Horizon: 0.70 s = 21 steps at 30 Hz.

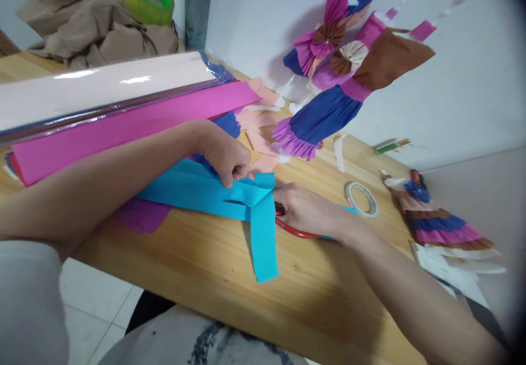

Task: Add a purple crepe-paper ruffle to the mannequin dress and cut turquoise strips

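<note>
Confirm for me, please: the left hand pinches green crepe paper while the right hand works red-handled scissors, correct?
Not quite: in the head view the crepe paper is blue, not green. The left hand does pinch it, and the right hand works the red-handled scissors.

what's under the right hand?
Red scissor handles curve out from under the right hand, resting on the wooden table. The blades are covered by the hand and the blue paper that the left hand pinches.
</note>
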Each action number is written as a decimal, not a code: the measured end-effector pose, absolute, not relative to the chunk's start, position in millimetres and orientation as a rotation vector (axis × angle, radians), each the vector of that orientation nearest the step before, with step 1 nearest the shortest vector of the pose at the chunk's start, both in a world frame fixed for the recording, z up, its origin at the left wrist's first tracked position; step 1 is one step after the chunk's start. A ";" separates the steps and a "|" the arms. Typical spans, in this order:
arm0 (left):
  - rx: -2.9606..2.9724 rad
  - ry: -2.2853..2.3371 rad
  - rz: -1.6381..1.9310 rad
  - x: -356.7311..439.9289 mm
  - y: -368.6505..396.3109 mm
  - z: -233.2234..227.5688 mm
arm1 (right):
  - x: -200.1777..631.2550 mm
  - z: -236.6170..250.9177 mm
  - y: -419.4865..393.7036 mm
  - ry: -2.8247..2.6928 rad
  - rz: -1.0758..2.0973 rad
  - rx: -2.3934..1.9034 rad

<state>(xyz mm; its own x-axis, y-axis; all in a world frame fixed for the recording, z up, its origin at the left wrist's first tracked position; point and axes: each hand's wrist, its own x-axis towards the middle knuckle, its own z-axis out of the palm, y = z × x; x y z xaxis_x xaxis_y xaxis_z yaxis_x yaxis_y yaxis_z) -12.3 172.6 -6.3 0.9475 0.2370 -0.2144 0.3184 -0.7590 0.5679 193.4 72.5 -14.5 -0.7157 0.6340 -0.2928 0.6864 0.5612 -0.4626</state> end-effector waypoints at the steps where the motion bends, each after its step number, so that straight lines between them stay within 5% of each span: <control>1: 2.454 0.340 -0.233 -12.1 173.2 -6.5 | 191.4 -13.4 72.5 2.689 -0.855 1.141; 21: 2.237 0.273 -0.400 -13.9 177.0 -1.0 | 183.1 -18.0 81.1 2.714 -0.815 1.125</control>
<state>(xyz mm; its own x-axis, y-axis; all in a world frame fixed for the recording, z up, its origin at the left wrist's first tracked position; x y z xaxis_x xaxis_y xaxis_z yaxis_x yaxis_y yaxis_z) -13.9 177.0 -1.0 0.9256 0.0618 -0.3734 0.3253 -0.6342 0.7014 183.1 81.1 -18.0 -0.7242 0.6306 -0.2790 0.6800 0.5858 -0.4410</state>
